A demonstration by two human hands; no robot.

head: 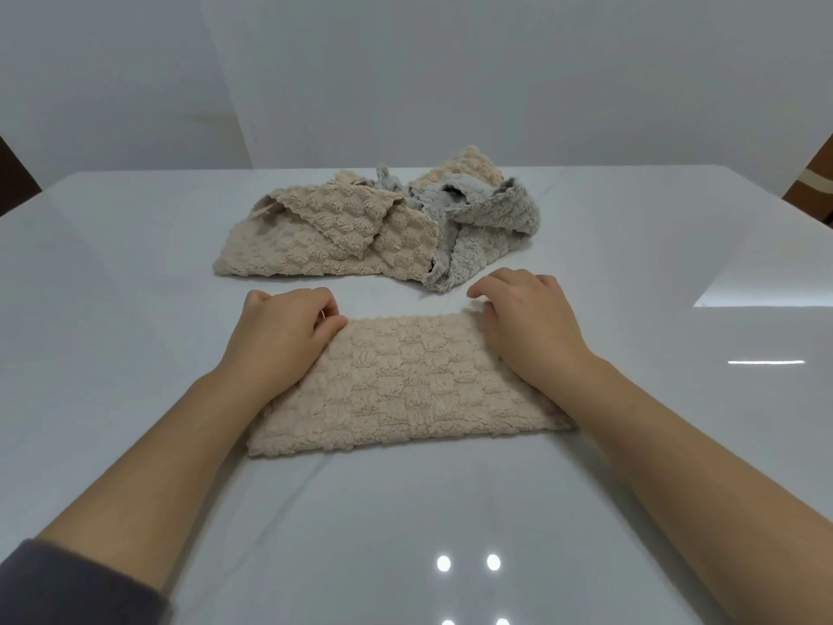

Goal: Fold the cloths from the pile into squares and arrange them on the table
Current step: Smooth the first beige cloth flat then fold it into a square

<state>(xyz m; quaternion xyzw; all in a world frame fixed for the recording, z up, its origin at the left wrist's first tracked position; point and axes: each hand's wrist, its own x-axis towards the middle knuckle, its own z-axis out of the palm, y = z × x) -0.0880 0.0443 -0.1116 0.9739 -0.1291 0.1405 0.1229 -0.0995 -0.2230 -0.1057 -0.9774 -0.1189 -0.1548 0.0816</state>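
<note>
Hands on a folded beige cloth [405,385]
Left hand [279,336] pinches its far left corner, right hand [527,327] curls over the far right; cloth pile [374,223] behind.

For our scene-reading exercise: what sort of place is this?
Likely a plain indoor room, home or studio: glossy white table, bare white walls, and a pile of cloths behind one folded beige cloth.
</note>
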